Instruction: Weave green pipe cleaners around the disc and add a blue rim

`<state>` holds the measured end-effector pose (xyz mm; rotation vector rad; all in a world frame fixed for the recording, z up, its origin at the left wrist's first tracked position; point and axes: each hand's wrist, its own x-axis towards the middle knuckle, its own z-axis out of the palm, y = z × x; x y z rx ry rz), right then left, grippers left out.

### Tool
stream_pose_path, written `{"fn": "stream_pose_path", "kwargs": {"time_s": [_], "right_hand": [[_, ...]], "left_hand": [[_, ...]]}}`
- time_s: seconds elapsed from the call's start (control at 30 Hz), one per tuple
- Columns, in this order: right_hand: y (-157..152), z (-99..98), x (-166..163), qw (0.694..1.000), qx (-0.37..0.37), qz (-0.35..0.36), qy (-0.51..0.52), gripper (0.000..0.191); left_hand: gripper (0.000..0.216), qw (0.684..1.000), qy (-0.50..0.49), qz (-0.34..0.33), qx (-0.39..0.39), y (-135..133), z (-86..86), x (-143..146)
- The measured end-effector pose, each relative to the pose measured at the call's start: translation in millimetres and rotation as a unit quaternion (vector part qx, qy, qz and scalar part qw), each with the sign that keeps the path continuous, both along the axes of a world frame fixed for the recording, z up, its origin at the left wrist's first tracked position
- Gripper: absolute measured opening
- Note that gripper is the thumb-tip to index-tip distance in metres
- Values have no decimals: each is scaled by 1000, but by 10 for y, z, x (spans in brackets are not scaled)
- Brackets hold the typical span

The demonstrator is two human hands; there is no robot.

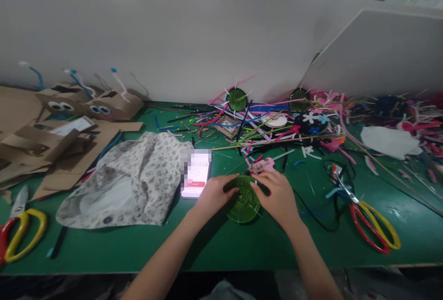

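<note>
A round green disc (243, 203) with ring-like ridges lies in front of me, low over the green table. My left hand (218, 191) grips its left and far edge, thumb bent in at the rim and fingers stretched along the far side. My right hand (277, 195) holds the opposite edge in a similar way. Just beyond its fingertips lies a pink piece (267, 165) with a small tangled bit by it; whether the fingers touch it I cannot tell. The disc's far rim is partly hidden by fingers.
A lit phone (196, 173) lies left of my hands, beside a patterned cloth hat (138, 180). Scissors rest at far left (26, 233) and right (372, 226). Pipe cleaners (263, 127) pile up behind. Cardboard figures (114, 106) stand back left, before a pale partition (173, 37).
</note>
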<state>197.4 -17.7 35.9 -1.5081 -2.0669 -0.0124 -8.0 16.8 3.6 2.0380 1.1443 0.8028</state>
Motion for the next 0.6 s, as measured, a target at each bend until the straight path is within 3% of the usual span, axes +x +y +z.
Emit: {"fn": "stream_pose_path", "kwargs": {"time_s": [0.3,0.6], "right_hand": [[19,28,-149,992,10,-51,115,24],[142,88,-225,981,-25,-109,157,17]], "left_hand": [[51,1000,-4,-2,-13,-25,53,-8],[51,1000,-20,-17,-9,-21,56,-4]]}}
